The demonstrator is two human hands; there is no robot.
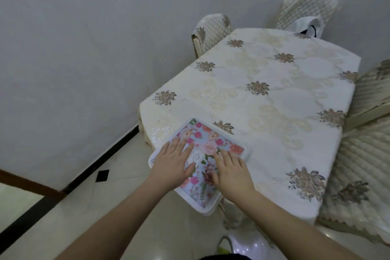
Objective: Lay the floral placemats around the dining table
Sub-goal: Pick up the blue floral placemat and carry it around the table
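Note:
A floral placemat point(213, 140) with a white border lies at the near left corner of the dining table point(274, 99), which wears a cream embroidered cloth. The mat's near edge hangs a little past the table edge. My left hand point(174, 162) lies flat on the mat's left half, fingers straight. My right hand point(231, 172) presses flat on the right half, fingers spread. Whether more mats lie stacked beneath it is hidden.
Covered chairs stand at the far left point(213, 31), far end point(306, 10) and right side point(363, 154) of the table. A white bag point(308, 26) sits at the far edge. A grey wall runs along the left; a pale object point(247, 246) sits on the tiled floor below.

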